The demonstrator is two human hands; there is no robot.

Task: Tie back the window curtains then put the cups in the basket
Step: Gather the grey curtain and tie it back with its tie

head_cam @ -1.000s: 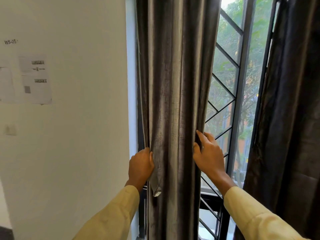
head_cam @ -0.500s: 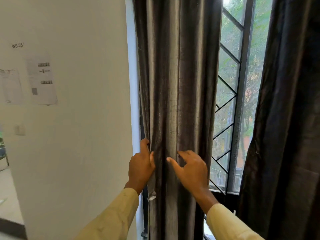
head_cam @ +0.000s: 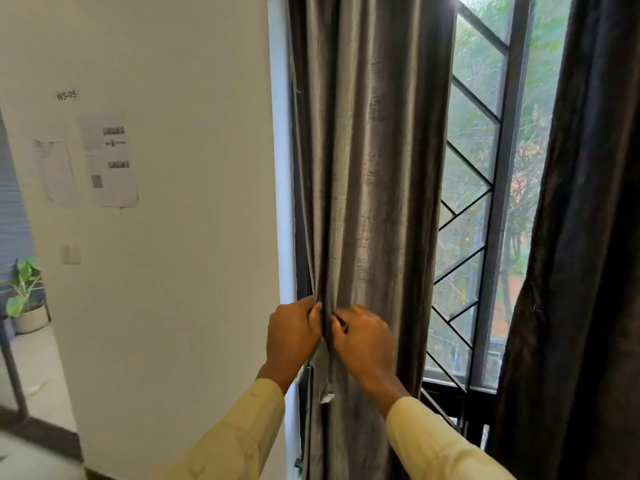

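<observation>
A grey-brown left curtain (head_cam: 374,168) hangs gathered in folds beside the window frame. My left hand (head_cam: 292,332) pinches its left edge at waist height. My right hand (head_cam: 363,337) sits right next to it, fingers closed on a fold of the same curtain, with something small and dark at the fingertips. A small white tag (head_cam: 327,397) dangles below the hands. The dark right curtain (head_cam: 581,254) hangs loose at the right. No cups or basket are in view.
The window (head_cam: 485,209) with black diagonal bars shows between the curtains. A white wall (head_cam: 180,237) with taped papers (head_cam: 110,161) stands left. A potted plant (head_cam: 26,303) sits at far left, on the floor beyond.
My right hand slid left across the curtain, from its right edge to beside my left hand, and closed on a fold. My view shifted right and down a little.
</observation>
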